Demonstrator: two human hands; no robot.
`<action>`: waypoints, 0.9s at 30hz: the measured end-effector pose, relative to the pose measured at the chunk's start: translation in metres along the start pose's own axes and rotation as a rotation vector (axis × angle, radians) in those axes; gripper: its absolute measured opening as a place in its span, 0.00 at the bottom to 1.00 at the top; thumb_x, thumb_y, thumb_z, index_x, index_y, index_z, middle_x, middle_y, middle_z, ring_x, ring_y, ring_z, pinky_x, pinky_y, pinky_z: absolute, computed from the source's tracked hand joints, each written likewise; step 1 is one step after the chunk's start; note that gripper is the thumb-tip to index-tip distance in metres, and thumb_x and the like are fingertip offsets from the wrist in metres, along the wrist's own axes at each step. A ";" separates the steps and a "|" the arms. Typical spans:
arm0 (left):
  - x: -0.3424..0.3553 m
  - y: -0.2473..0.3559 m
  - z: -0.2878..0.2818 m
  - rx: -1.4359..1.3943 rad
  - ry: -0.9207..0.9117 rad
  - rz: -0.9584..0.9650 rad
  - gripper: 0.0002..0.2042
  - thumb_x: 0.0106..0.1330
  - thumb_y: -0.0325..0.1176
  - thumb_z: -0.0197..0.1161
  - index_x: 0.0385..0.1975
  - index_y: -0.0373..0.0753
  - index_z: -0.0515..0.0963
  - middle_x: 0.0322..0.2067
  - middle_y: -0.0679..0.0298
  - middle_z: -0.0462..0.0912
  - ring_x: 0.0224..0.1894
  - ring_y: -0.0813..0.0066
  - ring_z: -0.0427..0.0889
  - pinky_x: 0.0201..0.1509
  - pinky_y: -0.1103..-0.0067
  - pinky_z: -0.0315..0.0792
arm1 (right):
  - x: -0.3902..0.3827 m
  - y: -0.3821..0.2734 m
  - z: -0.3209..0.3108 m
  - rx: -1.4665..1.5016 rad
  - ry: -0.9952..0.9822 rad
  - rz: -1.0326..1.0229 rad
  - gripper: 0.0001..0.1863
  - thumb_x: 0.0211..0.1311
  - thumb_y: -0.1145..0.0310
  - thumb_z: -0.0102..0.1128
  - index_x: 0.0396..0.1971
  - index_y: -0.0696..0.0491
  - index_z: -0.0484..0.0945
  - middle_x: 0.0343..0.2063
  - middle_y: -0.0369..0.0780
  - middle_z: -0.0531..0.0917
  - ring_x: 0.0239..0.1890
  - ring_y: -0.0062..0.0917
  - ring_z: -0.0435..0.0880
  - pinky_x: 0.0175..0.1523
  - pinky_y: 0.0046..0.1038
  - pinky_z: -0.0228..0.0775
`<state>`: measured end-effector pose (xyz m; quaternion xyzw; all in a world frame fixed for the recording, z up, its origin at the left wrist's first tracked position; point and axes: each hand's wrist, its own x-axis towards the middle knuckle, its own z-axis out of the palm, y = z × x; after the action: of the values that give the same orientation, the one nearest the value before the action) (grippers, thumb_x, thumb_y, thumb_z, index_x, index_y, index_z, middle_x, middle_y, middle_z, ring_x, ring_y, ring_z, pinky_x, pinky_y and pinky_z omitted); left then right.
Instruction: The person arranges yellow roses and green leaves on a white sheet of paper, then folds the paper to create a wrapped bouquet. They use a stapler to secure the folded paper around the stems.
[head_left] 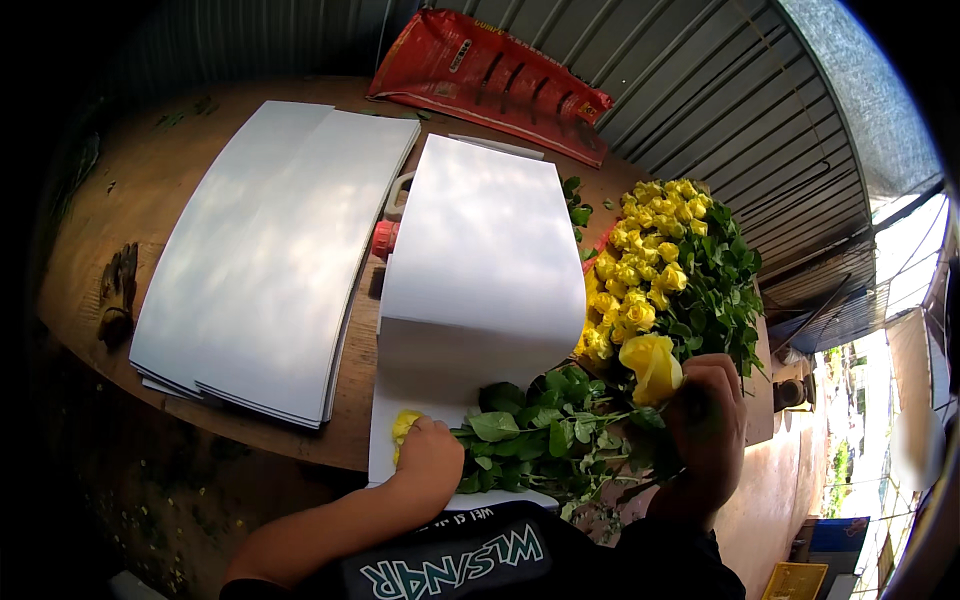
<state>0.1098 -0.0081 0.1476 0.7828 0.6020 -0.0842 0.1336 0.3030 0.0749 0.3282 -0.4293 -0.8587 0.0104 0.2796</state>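
One table (140, 190), right hand (710, 405) holding one rose (650, 368)

We see flower workshop, like shed: ribbed metal wall (740, 110), wooden table (105, 215). On table we notice heap of yellow roses (650, 240) and stack of white sheets (270, 250). Below, dark floor (190, 500) with scattered yellow bits (143, 462). At right, side open to daylight (850, 430).

Yellow roses (650, 368), green leaves (495, 427), white sheets (475, 240)
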 end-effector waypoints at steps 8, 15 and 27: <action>0.003 0.001 0.000 -0.303 0.025 -0.080 0.10 0.50 0.30 0.53 0.26 0.33 0.79 0.29 0.53 0.77 0.36 0.57 0.74 0.37 0.74 0.68 | -0.008 -0.028 0.127 0.151 -0.478 -0.294 0.12 0.41 0.75 0.62 0.30 0.51 0.77 0.24 0.36 0.75 0.25 0.29 0.75 0.26 0.28 0.66; -0.004 0.005 -0.006 -0.055 0.033 -0.034 0.10 0.47 0.28 0.54 0.28 0.31 0.79 0.30 0.50 0.74 0.38 0.57 0.71 0.42 0.74 0.69 | -0.037 -0.003 0.216 -0.068 -0.649 -0.384 0.05 0.49 0.65 0.51 0.22 0.49 0.71 0.13 0.38 0.76 0.17 0.32 0.77 0.21 0.30 0.66; -0.005 -0.004 -0.003 -0.174 0.077 -0.133 0.11 0.51 0.32 0.56 0.27 0.29 0.77 0.46 0.46 0.62 0.43 0.60 0.67 0.41 0.78 0.71 | -0.055 -0.006 0.238 0.025 -0.568 -0.407 0.07 0.44 0.68 0.51 0.26 0.51 0.74 0.24 0.36 0.76 0.30 0.30 0.75 0.31 0.30 0.68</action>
<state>0.1046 -0.0112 0.1521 0.7291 0.6623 -0.0102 0.1721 0.2079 0.0833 0.1027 -0.2259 -0.9700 0.0840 0.0314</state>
